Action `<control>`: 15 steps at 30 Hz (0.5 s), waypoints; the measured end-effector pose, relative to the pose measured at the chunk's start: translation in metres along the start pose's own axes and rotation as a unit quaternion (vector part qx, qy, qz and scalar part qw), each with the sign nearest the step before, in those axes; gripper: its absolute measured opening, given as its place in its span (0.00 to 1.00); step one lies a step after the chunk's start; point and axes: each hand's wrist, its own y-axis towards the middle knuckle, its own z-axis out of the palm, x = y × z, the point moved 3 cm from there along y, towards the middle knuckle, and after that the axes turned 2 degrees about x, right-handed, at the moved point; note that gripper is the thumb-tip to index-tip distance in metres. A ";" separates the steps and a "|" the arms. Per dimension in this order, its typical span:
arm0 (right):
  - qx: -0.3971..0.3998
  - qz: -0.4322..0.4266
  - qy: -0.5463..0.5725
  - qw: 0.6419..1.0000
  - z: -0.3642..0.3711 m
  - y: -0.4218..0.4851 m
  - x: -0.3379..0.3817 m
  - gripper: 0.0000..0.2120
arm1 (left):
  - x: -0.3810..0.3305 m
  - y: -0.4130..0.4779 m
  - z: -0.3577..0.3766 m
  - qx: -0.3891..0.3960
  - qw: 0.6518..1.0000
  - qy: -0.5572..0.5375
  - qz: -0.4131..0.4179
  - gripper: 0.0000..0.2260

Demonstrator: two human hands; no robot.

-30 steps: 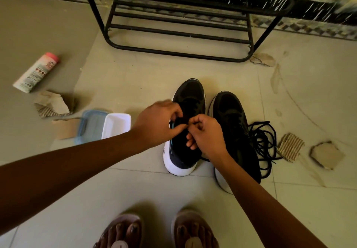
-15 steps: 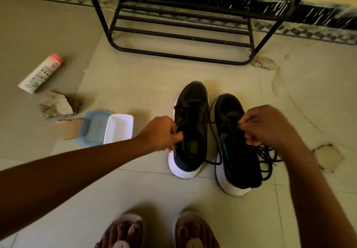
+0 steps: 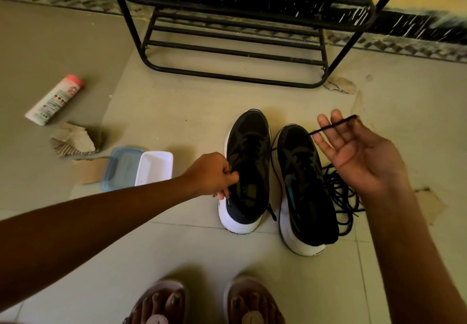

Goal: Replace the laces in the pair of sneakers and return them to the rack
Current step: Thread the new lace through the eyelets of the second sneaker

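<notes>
We pin the left sneaker (image 3: 249,162), on the floor before the rack (image 3: 227,75), with the left hand (image 3: 214,176) curled on its collar; right hand (image 3: 358,157) has fingers (image 3: 341,138) spread, lace (image 3: 333,126) draped across, so we'd draw slack through steadily.

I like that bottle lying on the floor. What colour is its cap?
Pink round cap on the white plastic bottle; head view shows it best.

1. We have one view, head-worn, looking forward and steeply down at the floor (image 3: 177,111).
2. It faces the rack (image 3: 237,46), farthest off; our feet (image 3: 161,303) lie nearest, well short of the rack.
</notes>
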 end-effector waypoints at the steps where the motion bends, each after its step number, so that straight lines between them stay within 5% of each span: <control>1: -0.004 0.009 0.041 0.999 0.002 0.002 -0.004 0.12 | 0.000 -0.001 0.000 0.000 1.000 -0.003 -0.003 0.17; 3: -0.013 0.003 0.088 0.996 0.001 0.002 -0.003 0.11 | 0.001 -0.002 -0.001 -0.002 1.000 -0.011 -0.011 0.17; 7: -0.073 -0.032 0.071 0.994 -0.020 0.001 0.013 0.30 | 0.001 -0.003 0.000 -0.006 0.999 -0.047 -0.019 0.16; 12: -0.162 -0.045 0.004 0.986 -0.028 -0.004 0.015 0.12 | -0.002 0.001 0.003 -0.009 0.998 -0.067 -0.018 0.15; 15: -0.128 -0.041 0.004 0.991 -0.013 -0.008 0.011 0.08 | 0.000 0.000 0.003 -0.023 1.000 -0.001 0.008 0.14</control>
